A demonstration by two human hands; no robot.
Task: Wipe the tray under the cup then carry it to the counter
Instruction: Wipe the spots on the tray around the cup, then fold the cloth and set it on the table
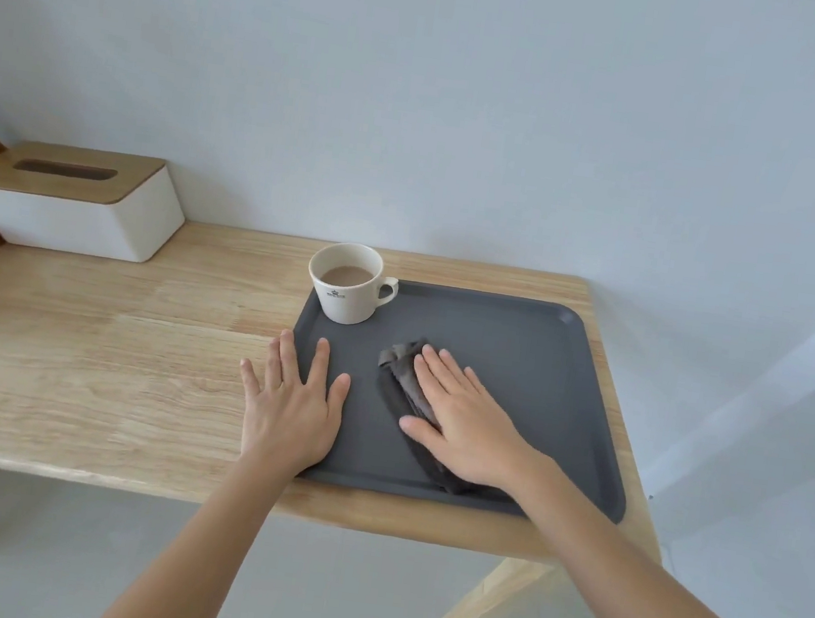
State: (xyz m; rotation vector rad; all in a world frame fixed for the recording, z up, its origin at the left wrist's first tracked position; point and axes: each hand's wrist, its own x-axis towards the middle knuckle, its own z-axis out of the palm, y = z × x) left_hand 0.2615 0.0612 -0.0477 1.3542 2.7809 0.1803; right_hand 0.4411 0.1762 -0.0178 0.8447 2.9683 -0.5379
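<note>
While my right hand (463, 420), fingers flat, presses the cloth (407, 376) on the tray (544, 358) — left hand (292, 397) spread, steadying — wiping's underway; next, I'd guess, lift the cup (349, 283) & wipe beneath.

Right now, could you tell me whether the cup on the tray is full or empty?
Partly full: the upright cup holds a light brown drink, its surface sitting below the rim.

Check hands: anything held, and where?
Nothing gripped. Right hand lies flat on the cloth, pressing it to the tray. Left hand lies open across the tray's left edge.
</note>
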